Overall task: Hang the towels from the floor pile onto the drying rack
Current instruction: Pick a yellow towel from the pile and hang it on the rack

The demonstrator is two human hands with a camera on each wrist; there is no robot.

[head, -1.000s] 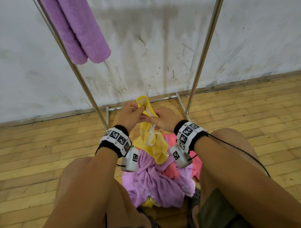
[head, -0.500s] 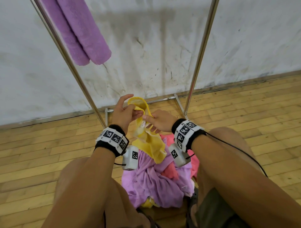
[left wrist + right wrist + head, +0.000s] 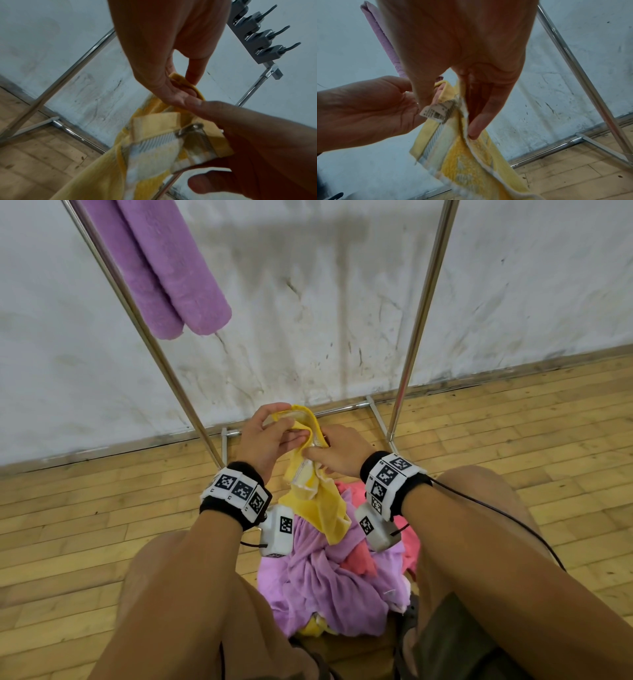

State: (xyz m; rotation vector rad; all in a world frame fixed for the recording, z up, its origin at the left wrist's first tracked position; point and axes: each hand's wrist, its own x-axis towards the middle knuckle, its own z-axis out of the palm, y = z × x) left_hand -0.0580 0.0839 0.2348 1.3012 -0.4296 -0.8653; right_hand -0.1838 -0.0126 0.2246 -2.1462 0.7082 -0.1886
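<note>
- The left hand [image 3: 265,436] pinches the top edge of a yellow towel [image 3: 317,505], thumb and fingers curled round the fold.
- The right hand [image 3: 337,451] pinches the same towel just beside the left, at its striped border, thumb against fingers.
- The yellow towel hangs from both hands above the floor pile [image 3: 329,570] of purple, pink and yellow towels, which lies on the wooden floor [image 3: 85,525] between the person's knees.
- The drying rack [image 3: 414,337] stands against the white wall [image 3: 325,302], its base bars on the floor behind the hands.
- A purple towel [image 3: 171,265] hangs folded on the rack, upper left.
</note>
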